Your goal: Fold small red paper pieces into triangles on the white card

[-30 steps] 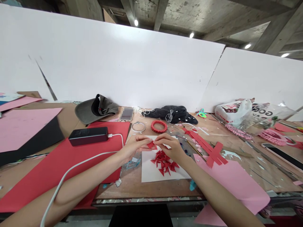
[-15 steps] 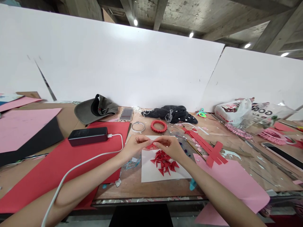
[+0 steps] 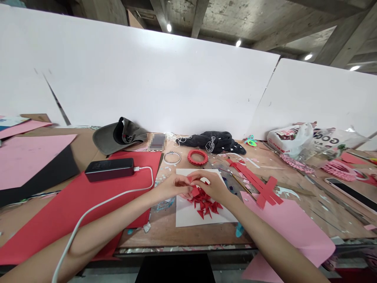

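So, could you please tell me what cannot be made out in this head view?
- The red paper piece between the left hand and right hand: partly hidden by their fingers.
- The red paper triangles: upper part hidden by the hands.
- The flat object at the table's far edge: blurred, kind unreadable.

A craft workshop: a wooden workbench [image 3: 182,234] littered with pink card [image 3: 288,232] and red paper triangles [image 3: 203,204] at lower centre, white partition boards [image 3: 147,82] behind, bare concrete ceiling [image 3: 235,19] along the top.

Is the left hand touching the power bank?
Apart: the head view shows red card between the left hand and the power bank.
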A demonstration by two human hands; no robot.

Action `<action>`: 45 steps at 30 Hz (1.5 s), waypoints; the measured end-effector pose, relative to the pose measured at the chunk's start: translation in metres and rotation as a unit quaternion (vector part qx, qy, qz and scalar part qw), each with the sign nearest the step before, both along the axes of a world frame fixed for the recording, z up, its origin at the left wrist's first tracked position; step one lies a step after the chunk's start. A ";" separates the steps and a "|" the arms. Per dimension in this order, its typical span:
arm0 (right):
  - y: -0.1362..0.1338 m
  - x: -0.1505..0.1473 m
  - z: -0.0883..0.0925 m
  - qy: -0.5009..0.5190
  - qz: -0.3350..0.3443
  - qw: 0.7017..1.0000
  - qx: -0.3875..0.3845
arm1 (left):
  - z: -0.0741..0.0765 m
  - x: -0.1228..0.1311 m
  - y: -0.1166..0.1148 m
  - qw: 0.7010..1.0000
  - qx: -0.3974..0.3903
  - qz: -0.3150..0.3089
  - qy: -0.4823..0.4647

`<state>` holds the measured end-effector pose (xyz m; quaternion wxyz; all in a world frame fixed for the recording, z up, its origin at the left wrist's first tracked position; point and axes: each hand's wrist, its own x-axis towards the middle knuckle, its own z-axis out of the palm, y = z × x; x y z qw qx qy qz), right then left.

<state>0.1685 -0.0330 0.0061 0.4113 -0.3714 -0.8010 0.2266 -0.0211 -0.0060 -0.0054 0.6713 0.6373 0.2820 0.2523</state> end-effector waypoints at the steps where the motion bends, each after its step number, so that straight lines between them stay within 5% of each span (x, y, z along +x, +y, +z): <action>1: 0.000 0.001 0.001 -0.001 0.008 1.000 0.024 | 0.002 -0.001 0.000 0.999 -0.029 0.014 -0.005; 6: 0.005 0.005 0.000 -0.011 0.045 0.991 0.125 | 0.011 -0.005 0.000 0.980 -0.149 0.101 -0.082; 12: 0.008 0.006 -0.007 0.029 0.046 0.989 0.136 | 0.015 -0.003 -0.002 0.976 -0.175 0.096 -0.082; 21: 0.003 0.004 0.006 0.055 -0.012 0.997 0.047 | 0.011 -0.004 -0.001 0.991 -0.091 0.076 -0.061; 29: 0.011 0.001 -0.008 0.169 -0.030 0.973 -0.153 | 0.005 0.001 -0.004 0.992 0.029 0.107 -0.059; 39: 0.011 0.000 -0.009 0.176 -0.026 0.964 -0.198 | -0.001 0.003 0.001 0.992 0.054 0.106 -0.030; 45: 0.010 -0.002 -0.013 0.215 -0.032 0.948 -0.235 | -0.001 0.003 -0.001 0.994 -0.009 0.103 -0.030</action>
